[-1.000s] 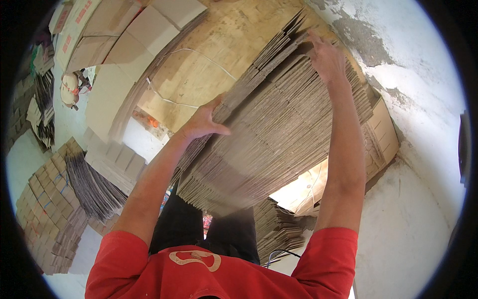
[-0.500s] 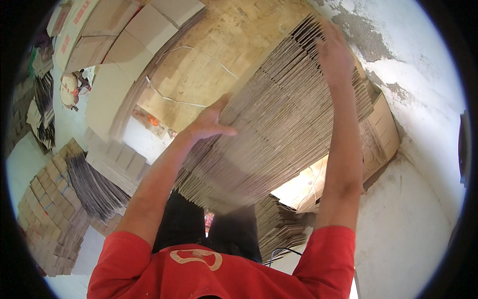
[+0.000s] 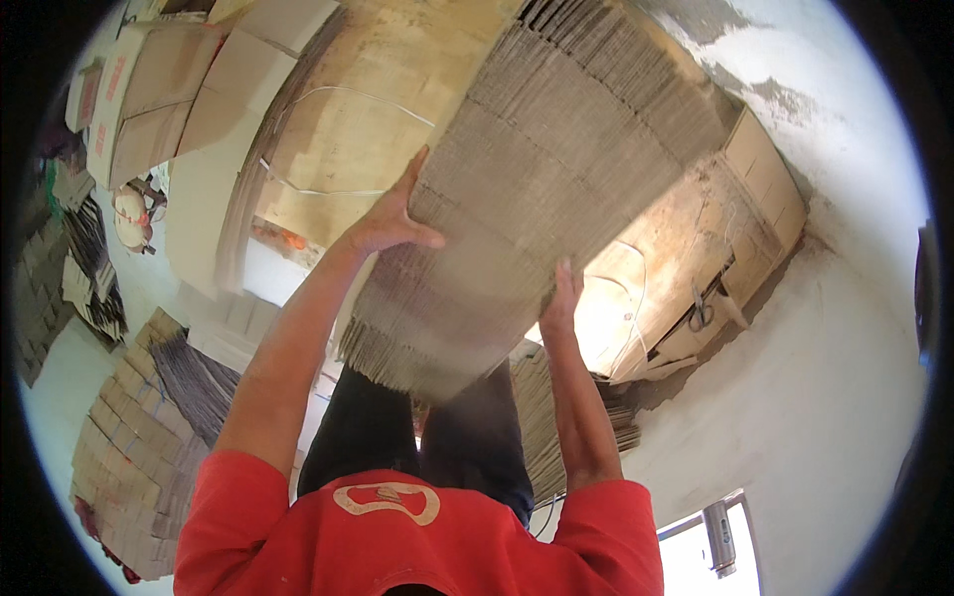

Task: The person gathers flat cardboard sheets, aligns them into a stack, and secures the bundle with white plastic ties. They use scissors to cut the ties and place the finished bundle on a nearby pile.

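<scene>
A long stack of flattened cardboard [image 3: 556, 149], its many edges facing up, lies slantwise across the wooden board before me. My left hand [image 3: 397, 221] presses its left side, thumb over the top and fingers along the edge. Against the near right side rests my right hand [image 3: 563, 303], fingers pointing up and partly hidden by the stack. The two hands hold the cardboard between them. Its near end is over my dark trousers.
A plywood surface [image 3: 378, 139] carries a loose white strap [image 3: 328, 191]. Scissors [image 3: 701, 310] lie at its right edge. Cartons [image 3: 164, 84] stand far left, and bundled cardboard [image 3: 129, 437] sits lower left. A peeling white wall [image 3: 845, 179] rises on the right.
My right hand has come down from the stack's far end to its near right side. The cardboard edges now sit closer together, and the wooden surface with scissors shows at right.
</scene>
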